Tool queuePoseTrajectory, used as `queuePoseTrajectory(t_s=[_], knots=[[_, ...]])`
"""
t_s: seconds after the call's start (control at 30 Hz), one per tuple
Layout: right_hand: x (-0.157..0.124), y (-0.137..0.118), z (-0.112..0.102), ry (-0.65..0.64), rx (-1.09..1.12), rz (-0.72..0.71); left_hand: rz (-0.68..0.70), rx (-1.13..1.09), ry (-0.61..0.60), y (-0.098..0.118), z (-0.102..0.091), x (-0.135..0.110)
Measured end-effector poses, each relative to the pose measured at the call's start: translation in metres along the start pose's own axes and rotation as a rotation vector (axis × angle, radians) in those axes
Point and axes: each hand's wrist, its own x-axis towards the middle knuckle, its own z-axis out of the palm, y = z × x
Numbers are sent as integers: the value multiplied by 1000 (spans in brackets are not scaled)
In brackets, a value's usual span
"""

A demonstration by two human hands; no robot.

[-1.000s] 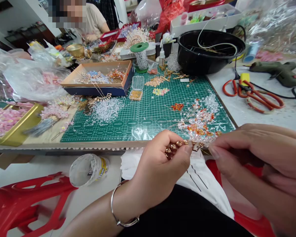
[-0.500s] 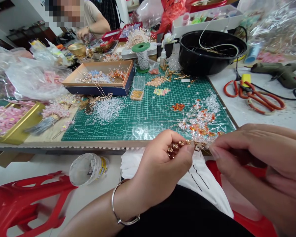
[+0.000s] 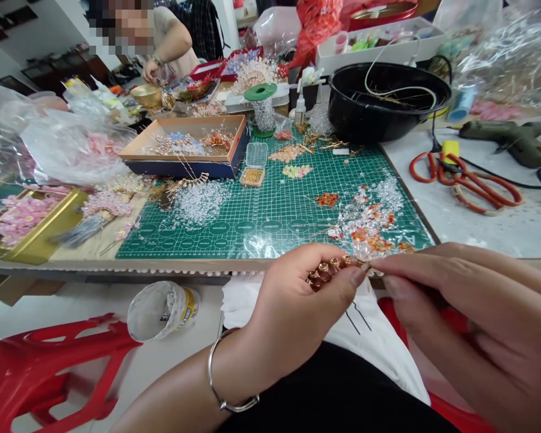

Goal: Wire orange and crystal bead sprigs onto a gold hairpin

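Observation:
My left hand (image 3: pixel 297 307) is closed in a pinch around a small gold-coloured beaded ornament (image 3: pixel 327 272), held over my lap just in front of the table edge. My right hand (image 3: pixel 460 313) meets it from the right, its thumb and forefinger pinched at the ornament's right end; what they grip there is too small to make out. Thin dark pins (image 3: pixel 358 317) hang below the ornament. Just beyond my fingers, a cluster of clear and orange beaded sprigs (image 3: pixel 369 225) lies on the green cutting mat (image 3: pixel 270 204).
A black bowl (image 3: pixel 388 99), red-handled scissors (image 3: pixel 466 177), a glue gun (image 3: pixel 511 138), a wire spool (image 3: pixel 264 105), a box of ornaments (image 3: pixel 187 144) and a bead case (image 3: pixel 253 162) crowd the table. A tipped tub (image 3: pixel 162 310) and red chair (image 3: pixel 40 373) stand below left. Another person (image 3: pixel 162 42) works at the far end.
My right thumb and forefinger have moved left and closed the gap to my left fingertips, meeting at the ornament. The view has shifted slightly down.

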Motion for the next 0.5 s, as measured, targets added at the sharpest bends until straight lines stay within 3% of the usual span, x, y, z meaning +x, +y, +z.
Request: queuePoseTrajectory(t_s=[0.17, 0.27, 0.5], knots=[[-13, -1, 7, 58, -9, 34, 125, 112, 41, 2, -2, 1], [-18, -4, 15, 114, -50, 136, 200, 176, 57, 3, 0, -1], [-15, -12, 17, 134, -12, 201, 380, 321, 84, 1, 2, -6]])
